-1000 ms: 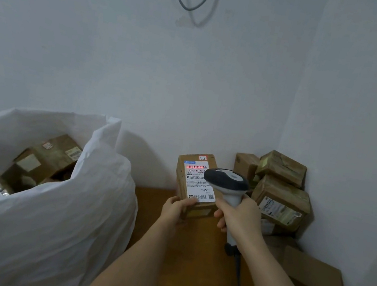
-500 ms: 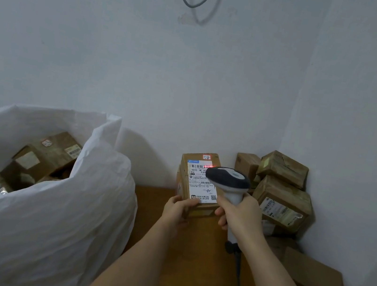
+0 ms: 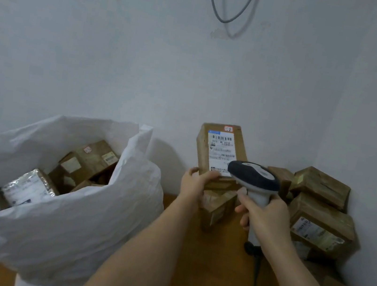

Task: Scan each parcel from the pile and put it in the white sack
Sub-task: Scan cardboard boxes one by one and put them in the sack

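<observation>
One view, from the head: the left hand (image 3: 197, 183) curls its fingers round the bottom edge of the upright parcel (image 3: 220, 151), long axis vertical, the white sack (image 3: 66, 222) gaping leftward, nearer that hand, while the right hand (image 3: 263, 215) grips the scanner (image 3: 252, 175).

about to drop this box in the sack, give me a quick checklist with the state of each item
1. Left hand has hold of the box by its lower edge: ok.
2. Label faces the scanner in the right hand: ok.
3. Scan has registered: cannot tell, no red light shows on the label.
4. Mouth of the white sack is open: ok.
5. Room in the sack: ok, the boxes inside lie below its rim.
6. Way from box to sack is free: ok, nothing stands between them.
</observation>
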